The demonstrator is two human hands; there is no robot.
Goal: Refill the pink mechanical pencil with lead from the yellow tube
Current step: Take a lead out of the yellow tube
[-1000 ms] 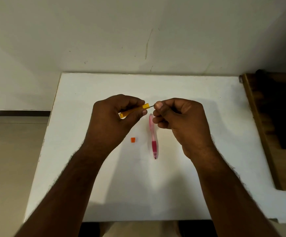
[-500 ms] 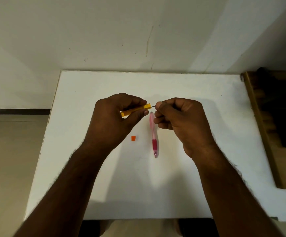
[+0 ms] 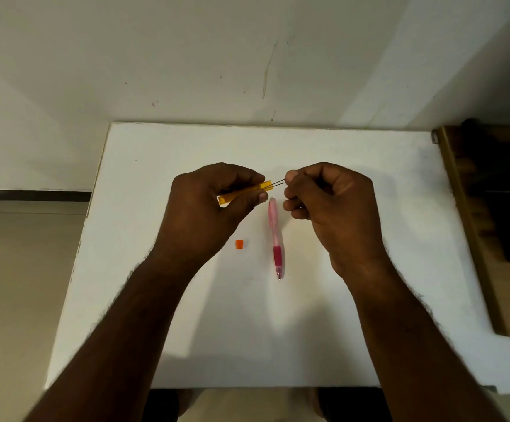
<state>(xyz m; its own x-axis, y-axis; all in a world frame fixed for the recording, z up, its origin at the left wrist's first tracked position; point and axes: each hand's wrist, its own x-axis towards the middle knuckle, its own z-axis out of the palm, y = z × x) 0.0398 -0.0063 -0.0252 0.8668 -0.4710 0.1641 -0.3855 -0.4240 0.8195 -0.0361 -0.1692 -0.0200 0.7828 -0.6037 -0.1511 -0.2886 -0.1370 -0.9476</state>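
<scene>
Forearms are extended over the flat white table (image 3: 156, 330). Nearest on it, the translucent pink mechanical pencil (image 3: 276, 236) lies lengthwise, the small orange plastic cap (image 3: 239, 244) to its left. Beyond the pencil, the slim yellow plastic tube (image 3: 244, 191) is gripped in the closed left hand (image 3: 214, 205); thin dark leads (image 3: 278, 182) projecting from it are pinched by the right hand (image 3: 327, 199).

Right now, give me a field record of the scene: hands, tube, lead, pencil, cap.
left hand: grip on yellow tube, open end toward the right hand
right hand: pinches lead sticking out of the tube
pink pencil: flat on white table, untouched, tip toward the person
orange cap: on table, left of pencil
</scene>
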